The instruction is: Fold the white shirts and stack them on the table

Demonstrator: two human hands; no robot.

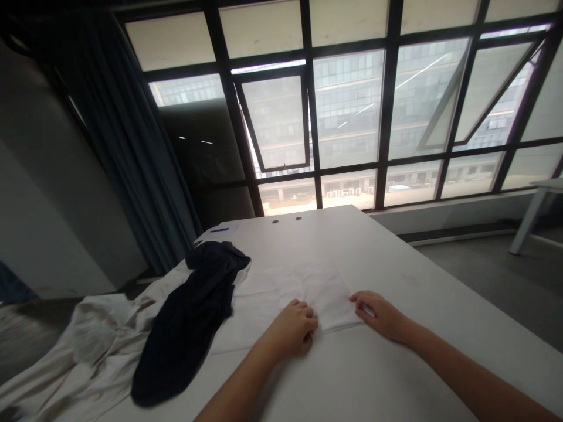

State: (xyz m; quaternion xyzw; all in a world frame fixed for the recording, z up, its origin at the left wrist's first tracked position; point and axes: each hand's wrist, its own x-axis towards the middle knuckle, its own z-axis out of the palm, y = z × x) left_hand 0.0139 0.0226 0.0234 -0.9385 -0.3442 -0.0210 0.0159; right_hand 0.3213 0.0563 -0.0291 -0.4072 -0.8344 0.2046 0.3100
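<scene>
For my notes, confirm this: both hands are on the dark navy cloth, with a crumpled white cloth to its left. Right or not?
Wrong on one point: the left hand and right hand are on the folded white cloth, not the dark navy cloth, which lies to their left, as the head view shows. The crumpled white cloth to its left stands.

Office-like upper-floor room: tall framed windows (347,111), long white table (352,246), dark curtain (132,146).

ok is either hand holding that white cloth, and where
Can't tell for sure: the left hand curls at the near edge of the folded white cloth, the right hand has fingertips on the cloth's right edge.
</scene>
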